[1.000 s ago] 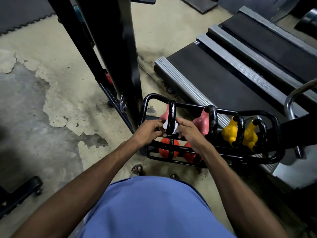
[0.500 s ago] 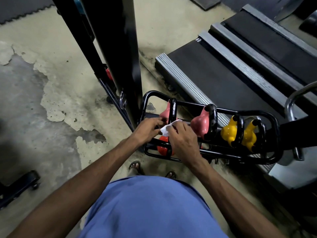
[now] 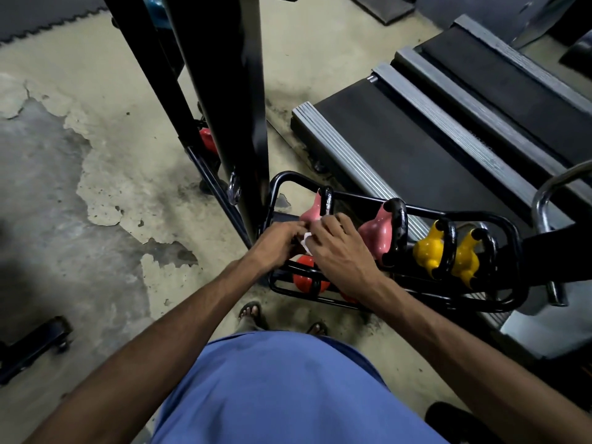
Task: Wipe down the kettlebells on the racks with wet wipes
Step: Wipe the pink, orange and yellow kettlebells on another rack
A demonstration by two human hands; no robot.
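The right hand (image 3: 339, 248) clasps the wet wipe (image 3: 306, 243) against the leftmost pink kettlebell (image 3: 312, 212) on the upper tier of the black rack (image 3: 290, 175). The left hand (image 3: 278, 244) curls alongside; its grasp cannot be told

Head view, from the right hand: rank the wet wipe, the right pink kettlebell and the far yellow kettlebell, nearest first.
1. wet wipe, touching the right hand, at its left edge.
2. right pink kettlebell, just to the hand's right.
3. far yellow kettlebell, farthest right.
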